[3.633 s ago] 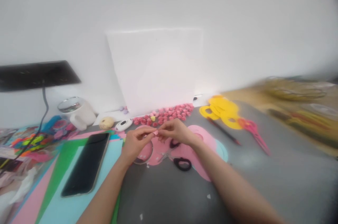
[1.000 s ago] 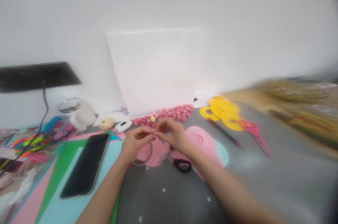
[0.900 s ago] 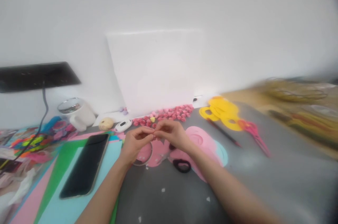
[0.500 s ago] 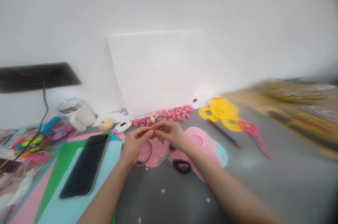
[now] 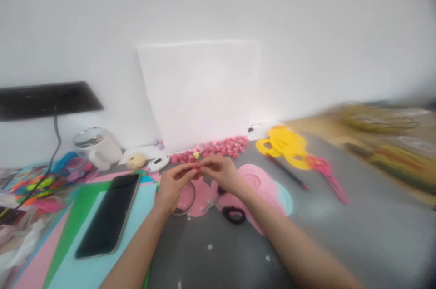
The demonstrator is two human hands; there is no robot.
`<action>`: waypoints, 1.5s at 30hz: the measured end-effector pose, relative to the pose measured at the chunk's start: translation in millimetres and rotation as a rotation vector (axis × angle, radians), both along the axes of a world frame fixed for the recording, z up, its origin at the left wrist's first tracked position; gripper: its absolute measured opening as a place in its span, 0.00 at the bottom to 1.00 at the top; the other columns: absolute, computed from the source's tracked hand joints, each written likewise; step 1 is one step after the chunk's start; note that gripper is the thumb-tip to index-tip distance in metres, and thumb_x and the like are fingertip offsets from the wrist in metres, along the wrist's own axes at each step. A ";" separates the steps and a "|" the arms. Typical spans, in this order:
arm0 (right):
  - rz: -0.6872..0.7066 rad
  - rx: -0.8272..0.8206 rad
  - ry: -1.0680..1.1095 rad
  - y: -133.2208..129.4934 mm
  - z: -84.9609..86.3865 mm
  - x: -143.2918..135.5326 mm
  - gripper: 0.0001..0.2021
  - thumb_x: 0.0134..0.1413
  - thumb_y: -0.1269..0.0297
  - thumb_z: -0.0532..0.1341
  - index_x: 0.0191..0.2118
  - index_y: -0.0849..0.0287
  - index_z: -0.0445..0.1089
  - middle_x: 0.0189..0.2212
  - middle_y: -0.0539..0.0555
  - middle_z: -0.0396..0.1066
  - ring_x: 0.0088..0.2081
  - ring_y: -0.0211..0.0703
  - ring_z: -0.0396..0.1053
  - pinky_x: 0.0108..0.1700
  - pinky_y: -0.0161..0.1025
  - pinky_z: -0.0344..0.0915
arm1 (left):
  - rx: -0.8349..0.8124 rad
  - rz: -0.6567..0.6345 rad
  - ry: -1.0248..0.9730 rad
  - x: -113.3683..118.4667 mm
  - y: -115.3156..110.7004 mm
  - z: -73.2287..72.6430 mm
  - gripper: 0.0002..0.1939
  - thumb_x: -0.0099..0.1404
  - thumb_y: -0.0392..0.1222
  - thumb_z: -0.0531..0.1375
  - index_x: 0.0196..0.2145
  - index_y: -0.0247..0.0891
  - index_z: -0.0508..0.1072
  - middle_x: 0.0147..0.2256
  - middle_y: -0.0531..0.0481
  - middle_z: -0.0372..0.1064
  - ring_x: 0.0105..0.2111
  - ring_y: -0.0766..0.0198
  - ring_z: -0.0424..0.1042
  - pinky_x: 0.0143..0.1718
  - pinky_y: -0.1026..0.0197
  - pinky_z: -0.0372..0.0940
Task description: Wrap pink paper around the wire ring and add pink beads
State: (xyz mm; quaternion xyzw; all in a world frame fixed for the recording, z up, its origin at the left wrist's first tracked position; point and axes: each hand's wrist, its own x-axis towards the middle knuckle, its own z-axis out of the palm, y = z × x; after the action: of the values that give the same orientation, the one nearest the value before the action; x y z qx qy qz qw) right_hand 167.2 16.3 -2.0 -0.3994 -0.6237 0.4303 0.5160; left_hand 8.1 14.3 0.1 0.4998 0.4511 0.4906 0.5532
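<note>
My left hand [image 5: 173,185] and my right hand [image 5: 222,173] meet at the fingertips above the table. Between them they pinch a small red-pink piece [image 5: 196,168], mostly covered by the fingers; it looks like a rolled paper flower. Just behind the hands lies a row of small red and pink rolled pieces [image 5: 228,146] with one yellow piece [image 5: 196,155] among them. Under the hands are pink paper shapes [image 5: 201,196], a clear ring [image 5: 185,199] and black-handled scissors [image 5: 234,215], partly hidden by my right hand.
To the left a phone [image 5: 109,216] rests on coloured sheets [image 5: 73,230], near a white mug [image 5: 104,150]. Rightward lie yellow paper shapes [image 5: 286,144], a dark pencil [image 5: 288,172] and pink scissors [image 5: 329,178]. A white board [image 5: 200,94] leans against the wall.
Both hands stay together at the same spot, with only a slight shift of the fingers around the small piece. The view has moved very slightly.
</note>
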 end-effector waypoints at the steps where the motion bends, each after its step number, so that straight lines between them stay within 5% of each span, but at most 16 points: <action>1: -0.009 0.037 -0.034 -0.2 -1.1 -0.1 0.06 0.48 0.66 0.61 0.32 0.60 0.74 0.31 0.54 0.74 0.32 0.41 0.73 0.36 0.37 0.71 | -0.001 0.005 0.008 -0.2 0.2 0.0 0.14 0.48 0.41 0.67 0.34 0.33 0.77 0.30 0.45 0.76 0.29 0.60 0.74 0.36 0.58 0.68; 7: -0.051 0.355 -0.220 -1.9 -14.4 -0.2 0.18 0.49 0.68 0.61 0.48 0.57 0.66 0.34 0.54 0.74 0.33 0.39 0.73 0.36 0.36 0.71 | 0.003 0.058 0.076 -0.6 0.3 -0.3 0.13 0.48 0.42 0.66 0.32 0.33 0.77 0.28 0.46 0.75 0.26 0.62 0.72 0.33 0.60 0.68; 12: -0.165 0.498 -0.374 -3.1 -18.5 -1.2 0.13 0.54 0.67 0.58 0.47 0.55 0.67 0.33 0.53 0.75 0.32 0.38 0.73 0.36 0.33 0.69 | 0.033 0.042 0.104 0.2 -0.1 -2.2 0.12 0.48 0.42 0.66 0.31 0.34 0.77 0.29 0.47 0.75 0.26 0.62 0.72 0.33 0.59 0.68; 19: -0.109 0.501 -0.479 -2.5 -13.6 -3.4 0.11 0.52 0.71 0.59 0.42 0.57 0.69 0.37 0.55 0.72 0.33 0.38 0.70 0.37 0.34 0.66 | 0.045 0.010 0.112 2.0 0.2 -3.6 0.12 0.48 0.41 0.66 0.32 0.33 0.76 0.31 0.46 0.75 0.28 0.61 0.73 0.34 0.59 0.69; 25: -0.229 0.347 -0.526 9.5 -14.5 11.6 0.06 0.51 0.71 0.59 0.36 0.59 0.71 0.32 0.53 0.72 0.31 0.37 0.68 0.34 0.32 0.63 | 0.073 0.023 0.210 0.5 1.7 -6.4 0.17 0.51 0.46 0.63 0.37 0.33 0.74 0.34 0.42 0.76 0.32 0.56 0.75 0.35 0.55 0.70; 32: -0.488 -0.093 -0.997 20.2 -8.7 35.9 0.04 0.47 0.69 0.61 0.32 0.58 0.70 0.28 0.53 0.73 0.31 0.43 0.69 0.30 0.34 0.55 | 0.274 0.139 0.586 -5.7 4.6 -12.3 0.14 0.56 0.47 0.58 0.36 0.35 0.74 0.34 0.45 0.76 0.32 0.57 0.74 0.37 0.57 0.68; 38: -0.522 -0.121 -1.074 23.0 -11.0 36.6 0.05 0.47 0.69 0.61 0.34 0.61 0.70 0.32 0.56 0.73 0.34 0.44 0.69 0.32 0.34 0.54 | 0.409 0.222 0.753 -9.3 7.5 -15.1 0.11 0.57 0.42 0.55 0.33 0.38 0.75 0.32 0.48 0.76 0.29 0.61 0.72 0.34 0.60 0.67; 45: -0.512 -0.128 -1.070 26.0 -15.5 40.9 0.08 0.44 0.69 0.63 0.34 0.61 0.70 0.33 0.56 0.73 0.35 0.44 0.69 0.34 0.34 0.57 | 0.428 0.154 0.771 -16.7 10.0 -18.3 0.18 0.51 0.30 0.49 0.33 0.38 0.75 0.34 0.49 0.76 0.32 0.61 0.74 0.37 0.60 0.67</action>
State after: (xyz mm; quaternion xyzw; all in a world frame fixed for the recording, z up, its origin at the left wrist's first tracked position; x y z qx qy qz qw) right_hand 208.0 42.3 -17.4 -0.7288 -0.6537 0.0679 0.1922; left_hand -8.6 24.3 -18.2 0.7142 0.5485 0.3907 0.1907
